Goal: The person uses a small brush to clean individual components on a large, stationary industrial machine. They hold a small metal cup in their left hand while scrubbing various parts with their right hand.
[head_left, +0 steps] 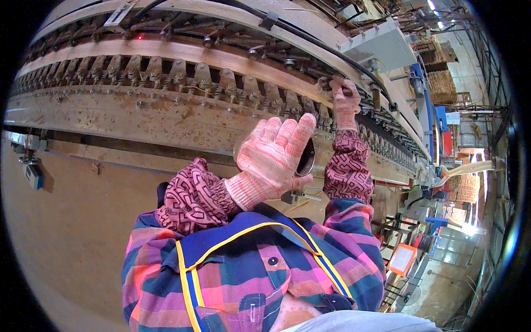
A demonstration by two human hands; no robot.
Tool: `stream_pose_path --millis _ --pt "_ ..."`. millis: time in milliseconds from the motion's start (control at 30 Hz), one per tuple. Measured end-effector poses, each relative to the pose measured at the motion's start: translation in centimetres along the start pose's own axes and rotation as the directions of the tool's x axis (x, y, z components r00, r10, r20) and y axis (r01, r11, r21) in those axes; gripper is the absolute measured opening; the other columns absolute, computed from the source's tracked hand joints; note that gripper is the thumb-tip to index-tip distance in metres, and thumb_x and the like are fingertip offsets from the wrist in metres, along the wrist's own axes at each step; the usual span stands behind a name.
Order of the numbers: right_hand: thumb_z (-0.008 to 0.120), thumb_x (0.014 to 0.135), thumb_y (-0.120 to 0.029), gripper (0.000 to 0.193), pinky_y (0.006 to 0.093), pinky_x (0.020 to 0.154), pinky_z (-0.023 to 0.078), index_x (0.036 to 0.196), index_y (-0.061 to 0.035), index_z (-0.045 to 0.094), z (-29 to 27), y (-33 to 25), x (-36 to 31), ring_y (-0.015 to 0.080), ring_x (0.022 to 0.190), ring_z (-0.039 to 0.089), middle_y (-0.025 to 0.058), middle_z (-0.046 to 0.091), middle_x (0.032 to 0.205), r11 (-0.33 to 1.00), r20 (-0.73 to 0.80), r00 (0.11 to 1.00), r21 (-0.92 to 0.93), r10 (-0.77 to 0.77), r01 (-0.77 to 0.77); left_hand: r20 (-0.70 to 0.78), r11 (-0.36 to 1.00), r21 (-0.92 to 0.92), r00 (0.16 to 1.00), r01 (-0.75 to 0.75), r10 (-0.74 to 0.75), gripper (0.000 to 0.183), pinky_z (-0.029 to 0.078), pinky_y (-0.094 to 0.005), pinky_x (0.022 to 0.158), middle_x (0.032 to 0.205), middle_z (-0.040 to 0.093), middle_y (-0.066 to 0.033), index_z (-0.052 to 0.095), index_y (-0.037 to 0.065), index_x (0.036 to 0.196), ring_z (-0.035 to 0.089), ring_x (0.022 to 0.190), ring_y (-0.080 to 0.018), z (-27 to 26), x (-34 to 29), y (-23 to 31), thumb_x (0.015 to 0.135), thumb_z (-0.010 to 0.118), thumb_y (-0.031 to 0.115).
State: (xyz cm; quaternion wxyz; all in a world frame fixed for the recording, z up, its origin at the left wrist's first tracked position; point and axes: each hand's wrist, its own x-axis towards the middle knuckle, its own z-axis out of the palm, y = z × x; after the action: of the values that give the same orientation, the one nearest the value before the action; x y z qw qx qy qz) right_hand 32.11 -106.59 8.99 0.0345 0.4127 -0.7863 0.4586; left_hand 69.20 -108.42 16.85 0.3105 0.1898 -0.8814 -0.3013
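My left hand [271, 155], in a pink-and-white knit glove, is spread out in front of the machine's near rail. Its fingers are stretched, and its palm rests against a rounded metal piece [307, 159] that shows dark beside the fingers. Farther off, my right hand [344, 98], in a matching glove, reaches into the machine with fingers curled. It is at the right end of the visible pale wood strip [166, 51], among springs and metal fittings. Whatever lies inside its fingers is hidden.
A long machine with a row of metal tabs and springs [227, 83] runs across the view. A rusty rail [127, 113] forms its near side. A grey box [381, 44] hangs over the far right. Stacked wood [440, 86] and an orange-framed panel [402, 259] stand rightward.
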Motion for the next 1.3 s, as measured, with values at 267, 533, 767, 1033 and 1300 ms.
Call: stream_pose_path --millis 267,533,767,1033,1300 --pt "0.077 0.087 -0.017 0.021 0.0234 0.051 0.052 0.107 -0.0120 0.075 0.0 0.6 0.5 0.0078 0.062 0.063 -0.0014 0.070 0.082 0.993 -0.002 0.996 0.067 -0.095 0.094 -0.003 1.000 0.000 1.000 0.003 -0.003 0.112 0.044 -0.0506 0.102 0.129 0.056 -0.0155 0.038 0.004 0.147 0.055 0.115 -0.0403 0.1 0.2 0.1 0.055 0.087 0.046" --pt "0.077 0.088 -0.021 0.019 0.0248 0.050 0.054 0.104 -0.0116 0.074 0.4 0.6 0.1 0.0109 0.066 0.067 0.0015 0.073 0.088 0.981 -0.049 0.982 -0.081 -0.183 0.179 -0.011 1.000 -0.021 1.000 0.003 -0.003 0.114 0.045 -0.0513 0.101 0.130 0.056 -0.0158 0.037 0.004 0.148 0.055 0.114 -0.0419 -0.3 -0.5 0.1 0.055 0.087 0.047" --pt "0.071 0.092 -0.023 0.013 0.0293 0.073 0.053 0.094 -0.0097 0.071 -0.9 -3.1 -1.8 0.0125 0.081 0.065 0.0057 0.071 0.090 0.986 0.015 0.989 0.088 -0.144 0.142 -0.007 0.998 0.046 0.999 -0.032 0.033 0.125 0.047 -0.0482 0.101 0.132 0.056 -0.0174 0.031 0.001 0.151 0.057 0.116 -0.0409 0.8 0.2 0.4 0.052 0.091 0.050" --pt "0.070 0.086 -0.021 0.013 0.0333 0.079 0.055 0.098 -0.0186 0.073 -1.0 -7.7 -1.1 0.0208 0.087 0.072 0.0047 0.075 0.095 0.984 0.074 0.987 -0.120 0.140 -0.130 -0.093 0.991 0.084 0.990 -0.101 0.109 0.129 0.044 -0.0513 0.098 0.128 0.057 -0.0220 0.022 -0.004 0.152 0.055 0.114 -0.0419 1.8 0.0 0.3 0.057 0.092 0.048" --pt "0.070 0.086 -0.025 0.018 0.0306 0.076 0.055 0.102 -0.0203 0.073 0.9 -4.9 -0.6 0.0175 0.087 0.072 0.0019 0.075 0.094 0.964 0.072 0.973 -0.168 0.219 -0.205 -0.065 0.989 0.080 0.989 -0.127 0.133 0.130 0.044 -0.0496 0.099 0.129 0.058 -0.0208 0.019 -0.004 0.153 0.055 0.114 -0.0410 1.0 0.0 0.8 0.058 0.092 0.047"
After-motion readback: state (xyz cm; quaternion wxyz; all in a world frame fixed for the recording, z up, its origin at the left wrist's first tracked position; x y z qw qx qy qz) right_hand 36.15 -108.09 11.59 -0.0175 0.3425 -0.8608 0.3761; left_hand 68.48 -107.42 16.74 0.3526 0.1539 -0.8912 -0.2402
